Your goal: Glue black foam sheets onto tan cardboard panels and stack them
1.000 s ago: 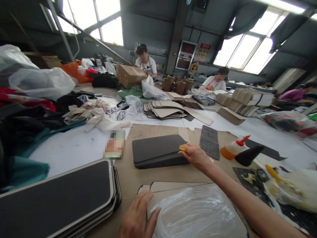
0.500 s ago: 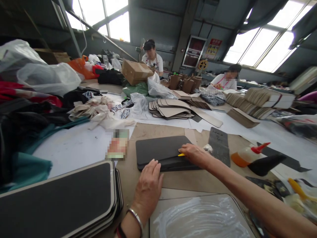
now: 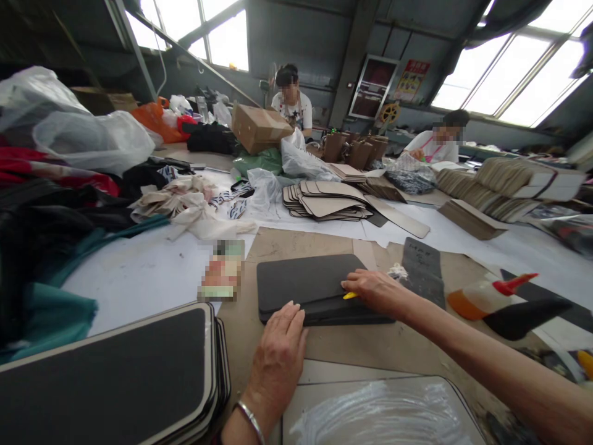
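Nearest me on the table (image 3: 130,272) is a smeared board (image 3: 384,417); my bracelet (image 3: 251,423) could smudge it if that wrist drifts right. Just past it, my left hand (image 3: 280,346) has fingers loosely out at the near edge of the dark panels (image 3: 306,278). Right hand's (image 3: 377,290) curled round a yellow tool (image 3: 351,296) over them, honestly can't tell if it's pinching the top one too. Careless tug and they'd probably slide.

Left hand (image 3: 280,349) is being held palm down, fingers (image 3: 291,316) pointed forward, nearly straight. Right arm (image 3: 482,346) is being stretched diagonally in from the right; right hand (image 3: 376,289) is being held farther forward, fingers curled.
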`<state>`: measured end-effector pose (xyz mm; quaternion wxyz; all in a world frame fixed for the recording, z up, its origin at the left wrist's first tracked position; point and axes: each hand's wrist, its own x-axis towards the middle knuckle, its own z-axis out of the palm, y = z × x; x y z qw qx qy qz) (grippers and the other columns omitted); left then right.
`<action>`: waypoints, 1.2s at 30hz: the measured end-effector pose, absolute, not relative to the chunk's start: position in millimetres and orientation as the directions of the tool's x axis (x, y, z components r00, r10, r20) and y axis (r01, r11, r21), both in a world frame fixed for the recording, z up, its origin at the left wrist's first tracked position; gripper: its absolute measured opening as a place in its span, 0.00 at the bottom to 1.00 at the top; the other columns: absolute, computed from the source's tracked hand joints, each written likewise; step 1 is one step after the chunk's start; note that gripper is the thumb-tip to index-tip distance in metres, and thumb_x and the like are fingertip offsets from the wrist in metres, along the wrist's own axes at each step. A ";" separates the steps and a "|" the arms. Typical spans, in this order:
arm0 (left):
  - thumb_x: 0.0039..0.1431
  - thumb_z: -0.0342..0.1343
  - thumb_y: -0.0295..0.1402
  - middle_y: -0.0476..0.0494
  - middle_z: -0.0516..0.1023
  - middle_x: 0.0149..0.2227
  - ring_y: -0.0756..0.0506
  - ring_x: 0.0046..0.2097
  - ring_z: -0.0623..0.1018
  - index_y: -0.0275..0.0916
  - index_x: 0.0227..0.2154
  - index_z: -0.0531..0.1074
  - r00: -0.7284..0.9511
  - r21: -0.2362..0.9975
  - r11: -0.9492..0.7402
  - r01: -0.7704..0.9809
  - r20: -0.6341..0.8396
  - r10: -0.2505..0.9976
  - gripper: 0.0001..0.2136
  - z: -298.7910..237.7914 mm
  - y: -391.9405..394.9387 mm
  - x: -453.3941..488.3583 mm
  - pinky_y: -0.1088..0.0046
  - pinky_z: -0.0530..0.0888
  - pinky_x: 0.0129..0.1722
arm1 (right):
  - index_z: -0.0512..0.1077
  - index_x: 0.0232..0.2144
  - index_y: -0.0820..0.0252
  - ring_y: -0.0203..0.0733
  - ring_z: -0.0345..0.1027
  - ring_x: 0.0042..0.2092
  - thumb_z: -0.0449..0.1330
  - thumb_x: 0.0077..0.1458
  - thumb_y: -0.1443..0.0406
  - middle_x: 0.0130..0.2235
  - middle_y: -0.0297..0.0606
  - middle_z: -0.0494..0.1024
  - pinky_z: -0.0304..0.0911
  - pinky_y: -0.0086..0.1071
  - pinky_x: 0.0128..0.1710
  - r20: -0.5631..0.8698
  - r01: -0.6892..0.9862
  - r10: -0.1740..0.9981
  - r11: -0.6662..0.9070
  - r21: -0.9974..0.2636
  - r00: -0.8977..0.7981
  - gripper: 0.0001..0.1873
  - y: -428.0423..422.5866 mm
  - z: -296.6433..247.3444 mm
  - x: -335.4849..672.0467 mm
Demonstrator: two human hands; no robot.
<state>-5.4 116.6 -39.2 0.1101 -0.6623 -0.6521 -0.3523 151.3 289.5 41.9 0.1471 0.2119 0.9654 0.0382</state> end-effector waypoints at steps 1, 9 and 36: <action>0.58 0.46 0.23 0.34 0.75 0.43 0.40 0.46 0.74 0.32 0.43 0.66 -0.104 0.320 -0.124 0.939 0.608 0.787 0.11 -39.2 116.6 -5.5 0.57 0.77 0.43 | 0.72 0.32 0.60 0.38 0.66 0.34 0.51 0.53 0.75 0.32 0.37 0.73 0.50 0.27 0.25 -0.265 0.393 0.417 0.909 0.140 -0.869 0.11 289.8 40.9 151.6; 0.59 0.46 0.24 0.34 0.75 0.43 0.40 0.47 0.74 0.32 0.44 0.67 -0.114 0.333 -0.115 0.936 0.596 0.795 0.11 -39.3 117.3 -4.9 0.58 0.76 0.44 | 0.71 0.32 0.61 0.37 0.67 0.33 0.52 0.54 0.75 0.33 0.38 0.73 0.49 0.27 0.23 -0.252 0.381 0.414 0.909 0.170 -0.875 0.09 288.4 35.3 150.4; 0.59 0.49 0.23 0.42 0.78 0.38 0.46 0.38 0.78 0.38 0.41 0.71 -0.348 0.570 -0.042 -0.821 -0.442 0.827 0.11 68.5 78.2 61.9 0.66 0.78 0.36 | 0.71 0.39 0.66 0.39 0.66 0.33 0.50 0.60 0.65 0.33 0.42 0.75 0.59 0.31 0.29 0.390 0.540 0.460 0.833 0.121 -0.798 0.12 134.6 98.1 252.1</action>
